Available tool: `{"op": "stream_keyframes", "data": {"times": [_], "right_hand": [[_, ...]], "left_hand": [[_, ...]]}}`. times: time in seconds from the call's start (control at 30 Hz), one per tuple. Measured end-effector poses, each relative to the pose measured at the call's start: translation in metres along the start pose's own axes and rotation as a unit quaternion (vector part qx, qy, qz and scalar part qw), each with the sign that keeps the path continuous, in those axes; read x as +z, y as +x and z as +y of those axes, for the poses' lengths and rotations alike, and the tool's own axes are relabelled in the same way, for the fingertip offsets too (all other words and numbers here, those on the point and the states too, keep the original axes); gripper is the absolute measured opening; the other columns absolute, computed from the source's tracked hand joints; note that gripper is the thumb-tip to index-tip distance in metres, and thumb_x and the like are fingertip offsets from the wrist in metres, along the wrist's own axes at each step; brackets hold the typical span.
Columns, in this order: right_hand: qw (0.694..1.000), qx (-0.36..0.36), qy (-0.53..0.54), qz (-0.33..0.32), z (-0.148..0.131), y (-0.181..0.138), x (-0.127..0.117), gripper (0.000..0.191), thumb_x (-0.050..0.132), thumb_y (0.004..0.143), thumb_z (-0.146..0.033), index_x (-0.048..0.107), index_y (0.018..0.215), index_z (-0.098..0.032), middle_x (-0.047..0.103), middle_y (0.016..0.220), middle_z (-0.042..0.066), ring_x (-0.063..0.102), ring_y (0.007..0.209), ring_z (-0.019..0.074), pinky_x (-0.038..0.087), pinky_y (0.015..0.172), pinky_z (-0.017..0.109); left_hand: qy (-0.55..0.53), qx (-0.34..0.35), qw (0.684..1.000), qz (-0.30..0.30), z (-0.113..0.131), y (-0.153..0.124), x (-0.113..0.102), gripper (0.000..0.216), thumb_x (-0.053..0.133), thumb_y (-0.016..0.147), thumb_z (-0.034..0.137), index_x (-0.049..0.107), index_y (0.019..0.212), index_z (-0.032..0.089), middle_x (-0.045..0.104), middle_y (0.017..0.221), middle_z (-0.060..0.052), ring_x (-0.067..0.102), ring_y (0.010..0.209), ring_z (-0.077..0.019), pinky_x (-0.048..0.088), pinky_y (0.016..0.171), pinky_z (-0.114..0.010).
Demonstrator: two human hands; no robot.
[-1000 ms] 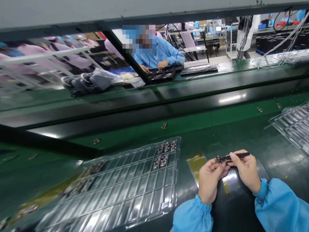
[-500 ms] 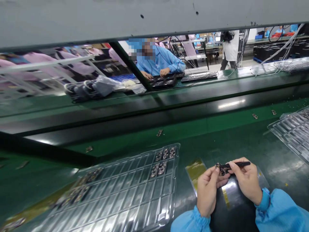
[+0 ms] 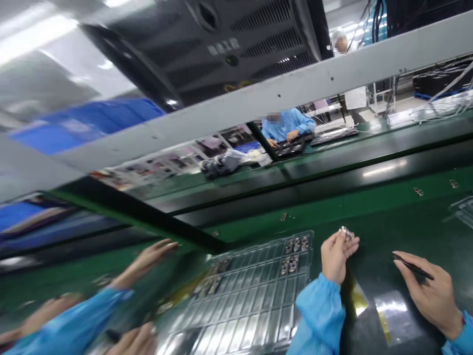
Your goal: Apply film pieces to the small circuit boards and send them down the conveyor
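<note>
Between the thumb and fingers of my left hand [image 3: 335, 256] is a small circuit board [image 3: 346, 233], raised above the dark green bench. My right hand [image 3: 430, 291] is apart from it to the right, gripping slim black tweezers [image 3: 414, 266] whose tip points up and left. Left of my left hand lies a clear plastic tray [image 3: 254, 301] with long slots. A few small circuit boards [image 3: 293, 265] sit in its far right corner, and more, blurred, at its left edge.
A co-worker's arm [image 3: 148, 264] in a blue sleeve reaches in from the left, other hands below it. A slanting dark post [image 3: 148, 212] stands behind the tray. Loose boards [image 3: 418, 192] lie on the green strip. Another clear tray [image 3: 463, 209] is at the right edge.
My hands have moved apart; the tweezers have come away from the circuit board in my left hand. The view has swung left and up, bringing in a co-worker's arms and a dark monitor back.
</note>
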State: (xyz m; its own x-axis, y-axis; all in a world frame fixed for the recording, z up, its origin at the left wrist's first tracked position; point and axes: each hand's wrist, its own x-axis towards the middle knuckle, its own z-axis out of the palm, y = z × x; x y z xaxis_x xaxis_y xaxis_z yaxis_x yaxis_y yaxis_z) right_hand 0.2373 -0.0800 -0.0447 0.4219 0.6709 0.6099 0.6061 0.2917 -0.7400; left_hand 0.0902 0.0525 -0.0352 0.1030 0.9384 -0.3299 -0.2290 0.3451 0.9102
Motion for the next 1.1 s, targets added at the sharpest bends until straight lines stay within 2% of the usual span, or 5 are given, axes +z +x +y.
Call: {"op": "stream_keyframes", "data": {"times": [0.2,0.43,0.63,0.77,1.1], "right_hand": [[0.998,-0.056,-0.007,0.015,0.009,-0.001,0.004,0.014,0.059,0.080,-0.024,0.066,0.091,-0.017,0.070,0.082,0.006,0.067,0.072,0.0200,0.055,0.065,0.028],[0.979,0.124,0.084,-0.136,-0.003,0.014,-0.006,0.015,0.055,0.082,-0.027,0.065,0.079,-0.017,0.068,0.074,0.005,0.065,0.067,0.0180,0.051,0.058,0.024],[0.878,0.279,0.181,-0.345,0.000,0.024,-0.011,0.011,0.061,0.074,-0.025,0.059,0.071,-0.015,0.058,0.056,-0.001,0.057,0.052,0.0135,0.043,0.047,0.020],[0.855,0.311,0.199,-0.364,0.005,0.020,-0.003,0.010,0.062,0.071,-0.023,0.057,0.069,-0.015,0.058,0.057,-0.001,0.056,0.052,0.0126,0.042,0.048,0.020],[0.817,0.347,0.219,-0.405,0.012,0.023,0.014,0.014,0.063,0.069,-0.026,0.055,0.069,-0.015,0.058,0.055,-0.001,0.060,0.055,0.0150,0.044,0.044,0.020]], "left_hand": [[0.081,0.072,0.989,0.101,0.057,0.065,-0.017,0.024,0.060,0.077,0.022,0.054,0.097,0.010,0.062,0.087,-0.010,0.064,0.061,-0.0121,0.052,0.058,-0.025],[0.273,0.090,0.957,0.047,0.038,-0.015,-0.057,0.028,0.072,0.063,0.025,0.065,0.088,0.014,0.062,0.063,-0.001,0.054,0.047,-0.0085,0.041,0.042,-0.017],[0.560,0.276,0.747,-0.230,-0.022,-0.114,-0.053,0.018,0.050,0.081,0.026,0.067,0.085,0.022,0.065,0.072,-0.002,0.060,0.064,-0.0137,0.046,0.058,-0.021],[0.636,0.348,0.652,-0.223,-0.048,-0.136,-0.041,0.026,0.042,0.085,0.025,0.061,0.104,0.020,0.062,0.073,-0.004,0.060,0.061,-0.0145,0.044,0.052,-0.022],[0.711,0.290,0.610,-0.195,-0.051,-0.128,-0.035,0.033,0.037,0.088,0.029,0.053,0.116,0.023,0.059,0.077,-0.003,0.061,0.063,-0.0154,0.042,0.051,-0.025]]}}
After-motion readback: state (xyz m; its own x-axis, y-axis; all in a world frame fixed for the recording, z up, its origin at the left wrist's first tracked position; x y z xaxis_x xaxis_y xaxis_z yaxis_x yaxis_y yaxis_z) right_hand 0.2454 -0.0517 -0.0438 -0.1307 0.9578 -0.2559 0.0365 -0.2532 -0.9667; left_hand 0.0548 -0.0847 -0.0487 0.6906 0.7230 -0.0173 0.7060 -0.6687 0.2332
